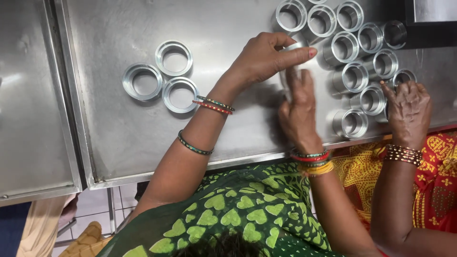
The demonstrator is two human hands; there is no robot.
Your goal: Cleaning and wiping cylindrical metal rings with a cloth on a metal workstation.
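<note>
So we're looking down at a steel surface [119, 28] with our two hands working close together near the middle. Our left hand [266, 57] reaches across from the left, fingers [297, 53] stretched out toward the right and curled around a small metal ring [296, 45] that mostly hides behind them, so we can't tell how firm the grip is. Our right hand [299, 112] sits just below it, fingers pointing up and held together, tips touching the same spot under the left hand. Whether it actually pinches anything there, we can't tell, since the left hand covers it.

Over on the left of the surface three flat rings [162, 76] lie in a little cluster, touching one another, well apart from our hands. Up and to the right there's a bunch of taller metal sleeves [354, 76] standing on end, packed side by side, shiny and hollow.

A co-worker's hand [407, 112] comes in from the lower right, resting palm down against the sleeves nearest the edge, with a stack of beaded bangles [403, 153] at the wrist and a red and yellow patterned sleeve beside it. We've got thin bangles on both of our wrists too, and a green cloth [233, 214] with a heart pattern below.
</note>
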